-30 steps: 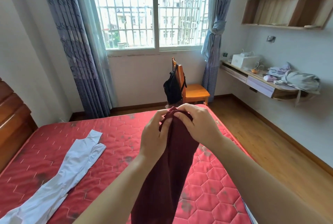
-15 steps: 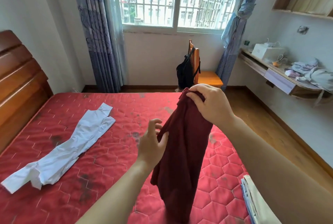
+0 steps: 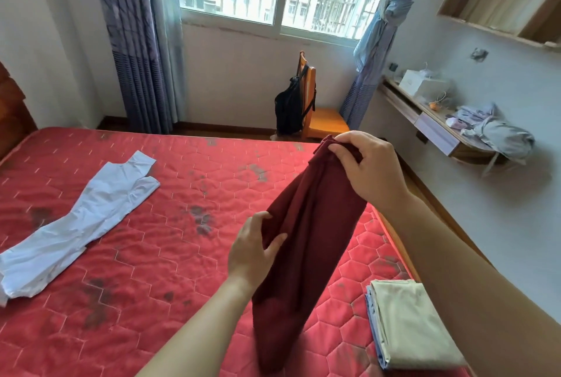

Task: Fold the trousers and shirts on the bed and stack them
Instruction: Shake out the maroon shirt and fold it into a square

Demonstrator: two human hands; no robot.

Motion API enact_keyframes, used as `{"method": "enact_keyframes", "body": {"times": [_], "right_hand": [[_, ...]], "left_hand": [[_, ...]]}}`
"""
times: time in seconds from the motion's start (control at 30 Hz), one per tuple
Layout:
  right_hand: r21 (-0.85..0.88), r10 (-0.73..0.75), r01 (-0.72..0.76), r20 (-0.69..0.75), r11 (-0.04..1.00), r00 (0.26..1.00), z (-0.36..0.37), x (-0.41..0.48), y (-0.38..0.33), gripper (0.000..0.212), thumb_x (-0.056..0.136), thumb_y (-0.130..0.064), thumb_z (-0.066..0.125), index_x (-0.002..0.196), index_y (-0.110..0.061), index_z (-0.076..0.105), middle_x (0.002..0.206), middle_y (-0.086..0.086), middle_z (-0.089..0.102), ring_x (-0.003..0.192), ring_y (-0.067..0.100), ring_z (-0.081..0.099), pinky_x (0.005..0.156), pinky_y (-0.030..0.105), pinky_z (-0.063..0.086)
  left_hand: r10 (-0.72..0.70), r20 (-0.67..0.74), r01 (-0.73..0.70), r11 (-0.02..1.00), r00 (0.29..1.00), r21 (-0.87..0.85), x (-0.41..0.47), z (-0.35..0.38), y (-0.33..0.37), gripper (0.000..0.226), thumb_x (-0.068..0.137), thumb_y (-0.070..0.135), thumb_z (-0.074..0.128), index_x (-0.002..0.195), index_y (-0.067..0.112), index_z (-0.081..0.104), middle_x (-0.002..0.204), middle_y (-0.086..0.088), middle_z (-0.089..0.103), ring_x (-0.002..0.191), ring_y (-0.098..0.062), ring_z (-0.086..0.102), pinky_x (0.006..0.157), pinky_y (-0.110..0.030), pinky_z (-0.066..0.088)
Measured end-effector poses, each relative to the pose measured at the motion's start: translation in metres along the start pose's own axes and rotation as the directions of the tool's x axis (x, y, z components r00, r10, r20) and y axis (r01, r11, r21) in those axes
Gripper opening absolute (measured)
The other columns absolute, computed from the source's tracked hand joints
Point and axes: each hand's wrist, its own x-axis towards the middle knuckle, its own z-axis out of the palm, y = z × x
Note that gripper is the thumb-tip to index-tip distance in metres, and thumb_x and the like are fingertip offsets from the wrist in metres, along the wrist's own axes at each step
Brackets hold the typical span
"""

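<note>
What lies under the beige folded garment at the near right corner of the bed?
Under the beige folded garment, a light blue folded layer shows along its left edge, resting on the red mattress. How many garments lie beneath it is hidden by the beige one.

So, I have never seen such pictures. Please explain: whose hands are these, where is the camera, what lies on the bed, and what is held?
No machine here: a person wears a camera on the head, looking down at their own bare hands. The right hand pinches the top of a dark red garment; the left hand grips its edge lower down. On the red mattress lie pale blue trousers, unfolded, and a folded stack at the near right.
</note>
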Motion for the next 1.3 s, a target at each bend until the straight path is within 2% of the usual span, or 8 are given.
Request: {"method": "enact_keyframes", "body": {"times": [0.13,0.33,0.57,0.67,0.77,1.03,1.2,1.3], "right_hand": [[0.003,-0.014,0.014,-0.009,1.000,1.000,-0.007,-0.003,0.017,0.011,0.088,-0.018,0.063,0.093,-0.010,0.070,0.092,0.000,0.070,0.082,0.008,0.061,0.080,0.002,0.038],[0.032,0.018,-0.017,-0.033,0.999,0.999,-0.013,-0.004,0.041,0.011,0.087,-0.022,0.065,0.091,-0.014,0.071,0.088,-0.009,0.067,0.082,-0.001,0.057,0.079,0.001,0.036],[0.095,0.097,-0.092,-0.051,0.991,0.994,-0.018,-0.007,0.072,0.011,0.087,-0.025,0.064,0.092,-0.018,0.071,0.086,-0.012,0.066,0.080,0.001,0.059,0.077,0.004,0.039],[0.108,0.130,-0.123,-0.055,0.986,0.990,-0.019,-0.013,0.083,0.012,0.087,-0.025,0.065,0.092,-0.015,0.071,0.088,-0.008,0.068,0.081,0.002,0.060,0.079,0.008,0.042],[0.112,0.153,-0.140,-0.123,0.984,0.980,-0.025,-0.010,0.094,0.012,0.087,-0.027,0.064,0.092,-0.019,0.071,0.088,-0.010,0.067,0.082,0.002,0.060,0.079,0.009,0.043],[0.144,0.236,-0.219,-0.117,0.965,0.965,-0.018,-0.020,0.103,0.010,0.088,-0.024,0.062,0.091,-0.018,0.070,0.083,-0.010,0.066,0.078,0.008,0.062,0.074,0.001,0.038],[0.140,0.224,-0.206,-0.126,0.968,0.966,-0.012,-0.017,0.093,0.015,0.089,-0.024,0.062,0.095,-0.014,0.071,0.090,-0.001,0.070,0.081,0.012,0.063,0.075,0.002,0.039],[0.136,0.220,-0.202,-0.131,0.970,0.967,-0.013,-0.017,0.089,0.016,0.089,-0.024,0.062,0.096,-0.013,0.071,0.092,0.001,0.071,0.084,0.013,0.063,0.077,0.004,0.039]], "left_hand": [[0.032,0.015,-0.032,0.999,0.999,-0.009,0.001,0.017,0.006,0.046,0.075,0.039,0.073,0.114,0.024,0.053,0.104,0.011,0.056,0.092,-0.010,0.054,0.081,-0.029,0.045],[0.057,-0.058,-0.058,0.998,0.997,-0.025,0.009,0.035,0.010,0.006,0.087,0.011,0.062,0.089,0.011,0.057,0.083,0.007,0.056,0.079,-0.022,0.057,0.070,-0.024,0.038],[-0.002,-0.182,-0.019,0.993,0.983,-0.115,0.019,0.028,0.021,0.013,0.094,0.008,0.046,0.089,0.019,0.044,0.073,0.008,0.052,0.065,-0.013,0.050,0.057,-0.010,0.032],[0.023,-0.220,-0.040,0.997,0.975,-0.073,0.023,0.019,0.026,0.010,0.095,0.007,0.045,0.089,0.014,0.046,0.070,0.011,0.049,0.062,-0.014,0.047,0.055,-0.014,0.030],[0.111,-0.216,-0.110,0.994,0.970,0.015,0.028,0.010,0.035,0.009,0.096,0.011,0.044,0.091,0.008,0.050,0.065,0.008,0.049,0.057,-0.014,0.044,0.053,-0.022,0.025],[0.345,0.017,-0.343,0.927,0.939,0.148,0.023,-0.023,0.039,0.023,0.075,0.025,0.074,0.076,0.012,0.055,0.069,0.022,0.041,0.064,-0.002,0.039,0.063,-0.002,0.032],[0.225,0.000,-0.222,0.964,0.974,0.146,0.009,-0.034,0.026,0.024,0.073,0.018,0.078,0.075,0.017,0.054,0.066,0.022,0.049,0.064,0.009,0.049,0.061,-0.003,0.033],[0.101,-0.040,-0.096,0.990,0.994,0.108,-0.005,-0.037,0.016,0.022,0.077,0.019,0.075,0.077,0.028,0.055,0.065,0.017,0.056,0.062,0.004,0.054,0.059,-0.010,0.038]]}}
